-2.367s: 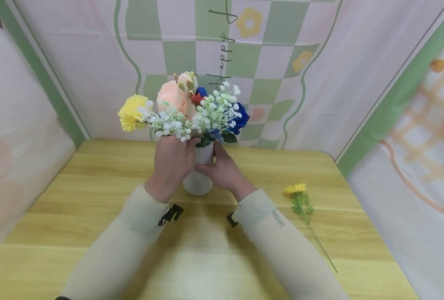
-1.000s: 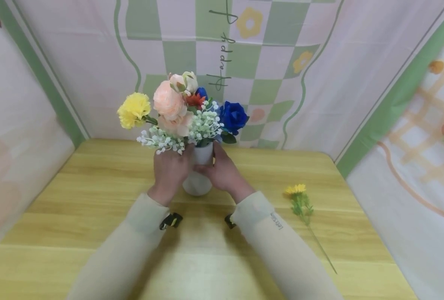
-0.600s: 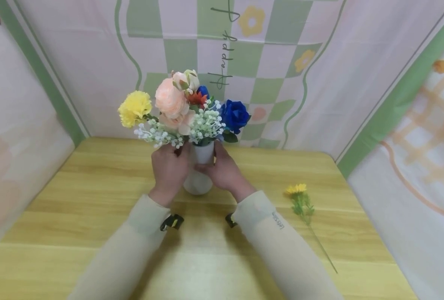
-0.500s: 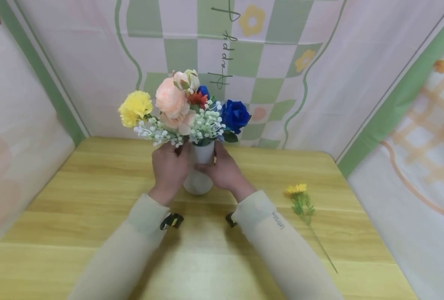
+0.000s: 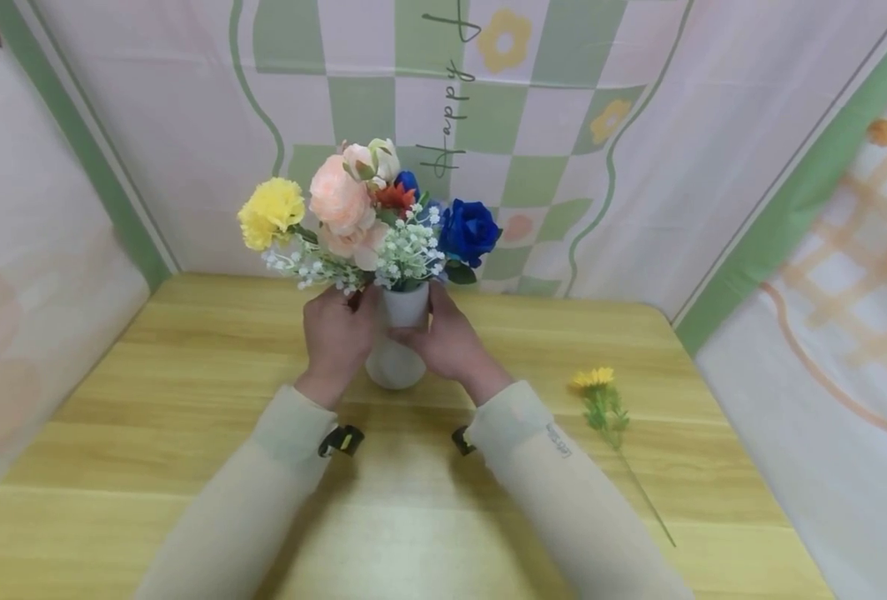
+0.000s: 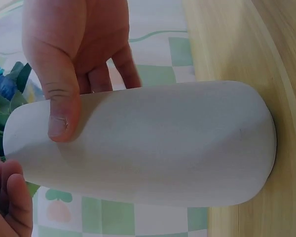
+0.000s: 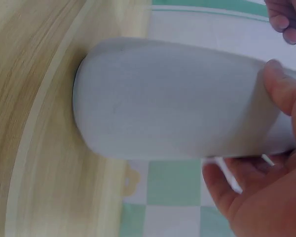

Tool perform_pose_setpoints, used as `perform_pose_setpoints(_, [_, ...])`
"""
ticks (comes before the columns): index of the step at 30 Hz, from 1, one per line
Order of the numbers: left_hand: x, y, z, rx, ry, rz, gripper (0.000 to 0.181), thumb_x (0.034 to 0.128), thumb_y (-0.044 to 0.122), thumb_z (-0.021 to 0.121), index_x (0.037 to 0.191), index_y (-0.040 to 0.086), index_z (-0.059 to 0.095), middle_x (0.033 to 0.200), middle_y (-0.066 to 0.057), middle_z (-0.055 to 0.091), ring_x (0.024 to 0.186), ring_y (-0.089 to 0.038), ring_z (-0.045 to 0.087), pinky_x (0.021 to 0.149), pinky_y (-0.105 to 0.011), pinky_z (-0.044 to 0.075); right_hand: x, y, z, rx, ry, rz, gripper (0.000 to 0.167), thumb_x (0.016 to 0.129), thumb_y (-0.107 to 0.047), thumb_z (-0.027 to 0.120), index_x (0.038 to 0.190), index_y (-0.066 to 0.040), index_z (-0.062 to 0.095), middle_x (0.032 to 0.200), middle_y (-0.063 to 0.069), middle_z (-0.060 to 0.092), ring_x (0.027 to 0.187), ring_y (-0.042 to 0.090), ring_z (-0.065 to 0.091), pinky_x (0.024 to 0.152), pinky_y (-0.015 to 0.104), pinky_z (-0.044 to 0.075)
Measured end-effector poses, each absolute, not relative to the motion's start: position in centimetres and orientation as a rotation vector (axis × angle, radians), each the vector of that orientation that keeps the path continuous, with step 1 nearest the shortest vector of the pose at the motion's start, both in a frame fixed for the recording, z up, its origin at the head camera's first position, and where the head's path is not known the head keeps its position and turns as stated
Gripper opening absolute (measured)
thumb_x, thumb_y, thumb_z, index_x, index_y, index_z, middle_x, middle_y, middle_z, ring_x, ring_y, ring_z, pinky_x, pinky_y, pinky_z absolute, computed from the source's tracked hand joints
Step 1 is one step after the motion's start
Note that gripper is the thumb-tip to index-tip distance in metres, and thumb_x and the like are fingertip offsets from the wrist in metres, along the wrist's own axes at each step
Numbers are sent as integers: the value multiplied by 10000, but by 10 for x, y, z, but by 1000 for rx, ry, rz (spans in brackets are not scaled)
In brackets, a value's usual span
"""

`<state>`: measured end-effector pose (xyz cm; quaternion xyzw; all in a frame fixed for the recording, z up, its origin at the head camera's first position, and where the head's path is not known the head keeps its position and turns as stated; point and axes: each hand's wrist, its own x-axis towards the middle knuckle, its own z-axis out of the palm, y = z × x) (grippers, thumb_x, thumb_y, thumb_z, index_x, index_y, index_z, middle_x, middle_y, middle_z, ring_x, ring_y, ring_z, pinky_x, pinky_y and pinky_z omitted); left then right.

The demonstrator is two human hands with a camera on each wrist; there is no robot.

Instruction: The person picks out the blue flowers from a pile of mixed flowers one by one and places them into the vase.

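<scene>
My right hand (image 5: 454,346) grips the upper part of the white vase (image 5: 397,367), thumb in front and fingers around the far side. The vase stands upright on the table, filled with artificial flowers. At its mouth, my left hand (image 5: 338,333) has its fingers curled beneath white baby's breath (image 5: 409,250) and appears to pinch its stem; the fingertips' contact is hidden. Around it are a yellow carnation (image 5: 271,212), a large peach bloom (image 5: 340,196), pale buds (image 5: 372,162), a red flower (image 5: 394,198) and a blue rose (image 5: 469,233).
A single yellow flower (image 5: 593,377) with a long green stem lies on the wooden table (image 5: 413,517) to the right. Printed cloth (image 5: 548,125) hangs behind the table and along both sides.
The baby's breath has come down from in front of the other blooms and spread lower left. My left hand has lowered slightly with it. My right hand stays on the vase.
</scene>
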<state>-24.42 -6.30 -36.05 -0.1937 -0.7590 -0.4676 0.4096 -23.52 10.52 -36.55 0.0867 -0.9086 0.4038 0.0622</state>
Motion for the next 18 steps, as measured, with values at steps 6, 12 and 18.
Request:
perform_pose_setpoints(6, [-242,-64,-360,-467,-1946,-1156,323,923,128,662,621,48,578,507,-30,449,459,-213,420,430,-364,320,-220,126,-363,207,-2989,876,910,902,-369,722,1553,21,219,1547,226,330,1384,358,368,1123,464,318])
perform_pose_setpoints(12, [-242,-66,-359,-452,-1979,-1159,273,932,115,666,675,24,641,500,-24,441,450,-202,409,430,-348,311,-201,180,-349,195,-3141,465,665,951,-279,673,1429,100,406,1357,273,527,1238,419,508,1069,520,380])
perform_pose_setpoints(18, [-240,-72,-366,-430,-2068,-1156,245,942,170,670,753,15,689,511,-20,469,443,-185,411,414,-348,317,-177,256,-336,100,-3264,308,273,945,-261,638,800,-36,588,719,76,579,637,242,560,636,434,521])
